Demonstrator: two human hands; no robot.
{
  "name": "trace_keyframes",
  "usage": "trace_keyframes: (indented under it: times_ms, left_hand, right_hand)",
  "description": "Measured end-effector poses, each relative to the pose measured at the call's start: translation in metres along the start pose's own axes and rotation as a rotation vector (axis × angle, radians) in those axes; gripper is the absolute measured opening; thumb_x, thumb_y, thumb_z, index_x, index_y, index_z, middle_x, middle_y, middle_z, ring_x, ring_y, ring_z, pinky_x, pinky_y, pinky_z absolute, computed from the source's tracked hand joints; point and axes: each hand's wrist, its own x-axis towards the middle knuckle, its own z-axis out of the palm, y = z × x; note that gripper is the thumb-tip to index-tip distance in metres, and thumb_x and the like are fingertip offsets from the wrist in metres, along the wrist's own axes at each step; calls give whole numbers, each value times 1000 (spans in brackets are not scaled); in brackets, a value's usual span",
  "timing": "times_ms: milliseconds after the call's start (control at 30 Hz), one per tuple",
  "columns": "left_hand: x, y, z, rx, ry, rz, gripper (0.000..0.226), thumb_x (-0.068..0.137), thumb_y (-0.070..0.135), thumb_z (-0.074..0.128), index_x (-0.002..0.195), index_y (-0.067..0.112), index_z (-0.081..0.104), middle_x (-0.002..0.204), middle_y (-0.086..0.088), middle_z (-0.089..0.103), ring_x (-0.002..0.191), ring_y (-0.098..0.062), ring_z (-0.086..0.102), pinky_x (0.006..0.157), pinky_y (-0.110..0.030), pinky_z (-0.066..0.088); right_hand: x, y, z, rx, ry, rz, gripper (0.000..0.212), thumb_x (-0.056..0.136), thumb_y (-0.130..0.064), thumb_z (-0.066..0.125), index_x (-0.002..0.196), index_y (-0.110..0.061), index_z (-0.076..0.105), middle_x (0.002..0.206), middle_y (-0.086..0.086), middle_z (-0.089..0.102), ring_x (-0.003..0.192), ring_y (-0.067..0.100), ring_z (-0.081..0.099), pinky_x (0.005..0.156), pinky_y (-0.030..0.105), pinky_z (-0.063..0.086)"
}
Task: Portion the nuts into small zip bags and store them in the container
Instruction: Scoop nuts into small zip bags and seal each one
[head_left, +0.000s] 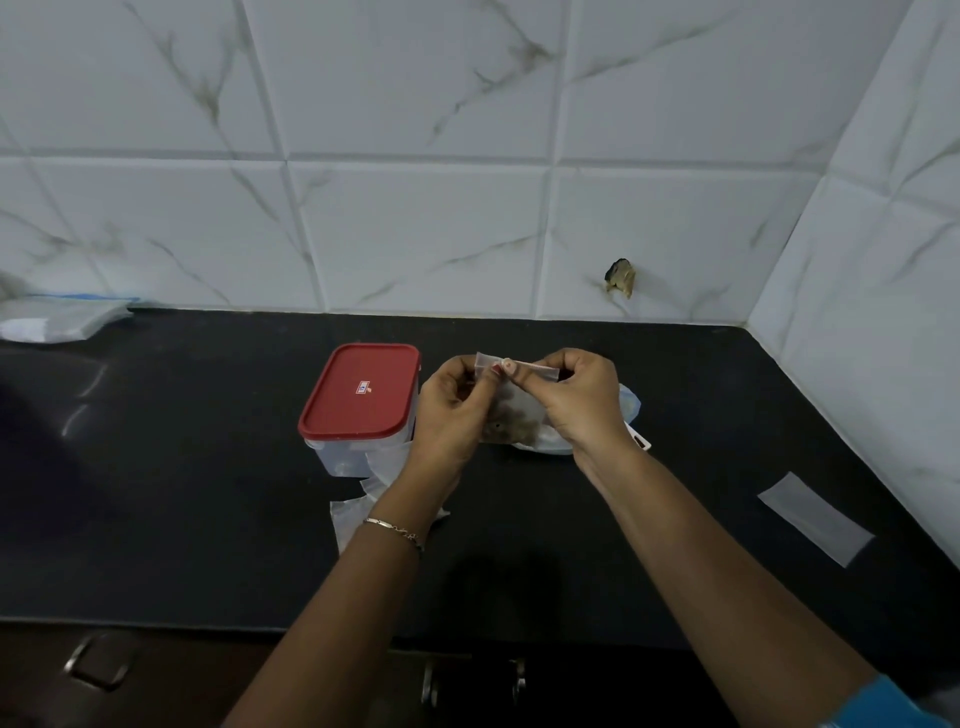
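A single wide-angle view is taken from the wearer's head, angled forward and down. The black bench (208, 493) is seen from close above, with both forearms reaching in from the bottom edge. The tiled wall (415, 208) is faced directly; straight lines are bowed outward.

A small clear zip bag (511, 400) with brown nuts (511, 418) in its bottom hangs upright, pinched at its top strip between both hands, while the clear container (358, 415), its red lid (360, 391) on, stands just left of them.
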Motion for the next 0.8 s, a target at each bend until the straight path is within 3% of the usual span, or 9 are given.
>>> trace_keyframes:
  times_ms: [167, 400, 633, 800]
  left_hand:
    - [2, -2, -4, 26, 3, -7, 16, 94, 17, 60, 102, 4, 66, 90, -7, 70, 82, -14, 67, 70, -28, 57]
    - [4, -12, -31, 59, -9, -103, 12, 96, 17, 58, 92, 8, 65, 79, -6, 67, 71, -14, 65, 55, -21, 51]
    - [-7, -34, -69, 59, -14, -252, 12, 96, 18, 58, 89, 16, 67, 90, -3, 72, 91, -15, 69, 82, -32, 56]
    - [-18, -52, -86, 90, 3, -387, 17, 98, 19, 54, 92, 11, 67, 93, -7, 71, 93, -20, 68, 82, -36, 57]
  right_hand:
    - [2, 2, -1, 28, 7, 1, 32, 68, -36, 86, 63, -14, 63, 66, 3, 65, 69, 18, 64, 66, 37, 55]
    - [4, 14, 3, 9, -208, 13, 10, 86, -17, 71, 77, -21, 70, 81, -2, 68, 83, 14, 64, 82, 35, 55]
    - [1, 32, 29, -88, -268, 90, 12, 82, -24, 76, 82, -13, 71, 91, 5, 70, 90, 15, 64, 78, 28, 51]
    - [-6, 49, 52, -119, -295, 212, 16, 81, -22, 78, 70, -17, 66, 78, -2, 69, 78, 7, 62, 74, 25, 50]
